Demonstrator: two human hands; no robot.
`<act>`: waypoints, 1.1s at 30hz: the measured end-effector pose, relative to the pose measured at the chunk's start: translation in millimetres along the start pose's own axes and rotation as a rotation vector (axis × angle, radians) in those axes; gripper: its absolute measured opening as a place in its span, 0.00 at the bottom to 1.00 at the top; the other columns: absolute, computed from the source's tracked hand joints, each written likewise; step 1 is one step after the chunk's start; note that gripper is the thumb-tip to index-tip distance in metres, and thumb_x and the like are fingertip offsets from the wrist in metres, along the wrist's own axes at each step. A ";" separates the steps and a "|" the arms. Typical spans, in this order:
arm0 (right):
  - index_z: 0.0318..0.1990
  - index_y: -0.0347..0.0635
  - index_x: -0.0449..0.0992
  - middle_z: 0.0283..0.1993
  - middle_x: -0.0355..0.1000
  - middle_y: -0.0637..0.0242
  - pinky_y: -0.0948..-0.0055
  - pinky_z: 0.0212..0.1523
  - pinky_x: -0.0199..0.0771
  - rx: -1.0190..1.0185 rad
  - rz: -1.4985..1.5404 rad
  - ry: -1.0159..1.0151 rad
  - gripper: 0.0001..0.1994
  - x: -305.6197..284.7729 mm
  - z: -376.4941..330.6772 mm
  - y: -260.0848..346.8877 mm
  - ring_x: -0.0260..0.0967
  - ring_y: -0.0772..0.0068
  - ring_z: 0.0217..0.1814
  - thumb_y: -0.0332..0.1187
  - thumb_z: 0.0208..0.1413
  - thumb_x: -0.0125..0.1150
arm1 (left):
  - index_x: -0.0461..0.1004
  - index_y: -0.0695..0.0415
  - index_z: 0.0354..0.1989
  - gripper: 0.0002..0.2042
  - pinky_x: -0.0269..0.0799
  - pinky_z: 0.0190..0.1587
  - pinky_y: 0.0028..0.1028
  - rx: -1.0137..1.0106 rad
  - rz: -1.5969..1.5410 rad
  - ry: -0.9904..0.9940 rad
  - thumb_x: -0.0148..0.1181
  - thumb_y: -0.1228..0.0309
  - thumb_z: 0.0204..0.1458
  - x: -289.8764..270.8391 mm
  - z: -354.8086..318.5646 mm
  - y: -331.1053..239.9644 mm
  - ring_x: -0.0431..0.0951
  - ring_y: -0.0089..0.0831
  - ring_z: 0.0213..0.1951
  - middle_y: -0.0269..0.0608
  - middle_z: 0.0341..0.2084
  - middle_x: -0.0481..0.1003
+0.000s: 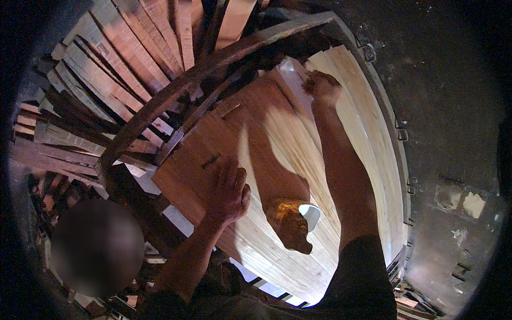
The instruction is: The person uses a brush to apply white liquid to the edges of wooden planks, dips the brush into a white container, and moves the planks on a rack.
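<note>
Pale wooden boards (277, 128) lie side by side in front of me, their left part in reddish shade. My left hand (230, 192) rests on the shaded boards, its fingers stretched out and holding nothing. Farther off to the right, my right hand (324, 86) has its fingers curled at the far end of a wooden board (360, 106); just where they grip is partly hidden. Between my forearms sits a rough brown object (288, 224) with a rounded white part, whose kind I cannot make out.
A curved-looking dark bar (213, 66) runs past the boards' far left side. Beyond it are stacks of rough planks (122, 50). A dark wall or panel (448, 117) with metal loops stands on the right. A blurred round patch (97, 248) covers the lower left.
</note>
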State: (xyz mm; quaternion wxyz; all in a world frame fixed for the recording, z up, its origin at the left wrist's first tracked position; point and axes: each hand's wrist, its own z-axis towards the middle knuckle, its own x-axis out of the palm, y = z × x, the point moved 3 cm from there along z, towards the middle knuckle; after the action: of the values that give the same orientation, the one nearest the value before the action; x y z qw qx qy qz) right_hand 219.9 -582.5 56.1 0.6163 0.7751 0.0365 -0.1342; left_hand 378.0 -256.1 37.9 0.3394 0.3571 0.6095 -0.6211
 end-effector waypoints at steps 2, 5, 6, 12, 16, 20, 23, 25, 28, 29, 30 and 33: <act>0.32 0.31 0.78 0.22 0.74 0.58 0.70 0.19 0.68 -0.017 0.177 -0.007 0.09 25.7 -2.7 5.0 0.70 0.68 0.18 0.30 0.54 0.58 | 0.64 0.62 0.49 0.17 0.50 0.63 0.57 0.001 -0.034 -0.027 0.52 0.67 0.52 -0.2 -0.1 2.4 0.59 0.60 0.62 0.61 0.61 0.59; 0.30 0.32 0.78 0.23 0.74 0.59 0.69 0.19 0.70 0.067 0.253 -0.030 0.09 32.8 -8.3 10.6 0.70 0.68 0.18 0.31 0.52 0.60 | 0.66 0.63 0.46 0.17 0.52 0.63 0.55 0.024 -0.054 -0.088 0.52 0.67 0.52 7.0 -2.8 4.1 0.59 0.61 0.61 0.61 0.59 0.60; 0.31 0.32 0.78 0.23 0.74 0.59 0.69 0.20 0.70 0.061 0.205 -0.015 0.09 29.9 -9.1 10.1 0.70 0.67 0.19 0.31 0.52 0.61 | 0.66 0.64 0.46 0.16 0.53 0.63 0.54 0.033 -0.056 -0.113 0.52 0.67 0.51 9.9 -4.3 4.7 0.58 0.62 0.61 0.62 0.58 0.61; 0.32 0.32 0.78 0.22 0.73 0.58 0.69 0.16 0.69 0.151 0.151 -0.133 0.09 -48.6 -44.7 -32.0 0.70 0.66 0.18 0.31 0.49 0.62 | 0.66 0.61 0.49 0.17 0.51 0.64 0.55 0.043 -0.078 -0.122 0.53 0.67 0.52 4.7 -4.5 1.1 0.58 0.58 0.64 0.60 0.62 0.58; 0.31 0.33 0.77 0.21 0.72 0.58 0.69 0.13 0.67 0.169 0.196 -0.228 0.08 -130.2 -102.7 -63.7 0.69 0.66 0.16 0.31 0.48 0.61 | 0.66 0.62 0.50 0.18 0.49 0.65 0.54 0.064 -0.007 -0.140 0.52 0.68 0.52 3.3 -7.2 -3.6 0.57 0.58 0.64 0.60 0.62 0.58; 0.31 0.35 0.76 0.22 0.71 0.60 0.70 0.13 0.67 0.287 0.198 -0.369 0.10 -232.6 -158.5 -93.0 0.69 0.67 0.16 0.33 0.44 0.65 | 0.66 0.62 0.52 0.19 0.48 0.65 0.54 0.048 0.001 -0.110 0.51 0.68 0.52 14.3 -8.9 -2.7 0.57 0.58 0.64 0.60 0.62 0.59; 0.33 0.37 0.74 0.18 0.67 0.63 0.74 0.08 0.61 0.284 0.174 -0.505 0.07 -317.6 -195.7 -130.2 0.61 0.72 0.11 0.30 0.49 0.62 | 0.66 0.61 0.56 0.21 0.46 0.66 0.56 0.124 0.055 -0.153 0.50 0.67 0.54 22.1 -12.0 -5.5 0.56 0.61 0.64 0.61 0.61 0.61; 0.34 0.36 0.73 0.18 0.67 0.62 0.74 0.07 0.61 0.203 0.230 -0.481 0.08 -372.7 -231.0 -148.2 0.60 0.73 0.10 0.31 0.51 0.61 | 0.65 0.61 0.58 0.22 0.45 0.66 0.56 0.192 0.035 -0.181 0.49 0.66 0.55 8.7 -10.4 -15.8 0.56 0.62 0.64 0.61 0.61 0.61; 0.40 0.35 0.72 0.18 0.69 0.60 0.73 0.07 0.64 0.311 0.168 -0.631 0.11 -463.7 -281.1 -180.9 0.63 0.70 0.09 0.31 0.50 0.60 | 0.65 0.60 0.59 0.22 0.44 0.66 0.57 0.254 0.197 -0.173 0.47 0.65 0.58 14.6 -17.4 -19.8 0.55 0.63 0.64 0.61 0.61 0.61; 0.40 0.36 0.71 0.18 0.69 0.59 0.73 0.07 0.64 0.382 0.068 -0.671 0.11 -490.9 -296.7 -190.4 0.64 0.70 0.10 0.31 0.50 0.60 | 0.65 0.61 0.59 0.21 0.44 0.67 0.57 0.280 0.225 -0.147 0.47 0.65 0.58 25.0 -19.7 -10.5 0.55 0.63 0.64 0.62 0.61 0.61; 0.33 0.36 0.73 0.17 0.70 0.58 0.72 0.08 0.66 0.335 0.151 -0.779 0.07 -497.3 -314.1 -184.9 0.68 0.68 0.12 0.31 0.51 0.59 | 0.65 0.61 0.59 0.21 0.43 0.67 0.57 0.299 0.261 -0.124 0.47 0.64 0.59 40.4 -21.8 5.7 0.55 0.63 0.64 0.62 0.61 0.61; 0.26 0.36 0.76 0.18 0.72 0.60 0.71 0.10 0.68 0.301 -0.143 -0.982 0.08 -546.2 -355.7 -180.4 0.70 0.69 0.13 0.31 0.50 0.58 | 0.64 0.63 0.59 0.22 0.40 0.68 0.57 0.250 0.209 -0.093 0.47 0.63 0.60 56.7 -23.8 4.0 0.53 0.62 0.66 0.63 0.61 0.60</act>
State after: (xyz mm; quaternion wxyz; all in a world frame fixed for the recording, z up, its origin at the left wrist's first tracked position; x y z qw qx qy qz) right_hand -287.2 -136.7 96.5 0.4319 0.6965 -0.2239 -0.5275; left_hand 353.0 -231.6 -12.8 0.3830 0.4288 0.4704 -0.6695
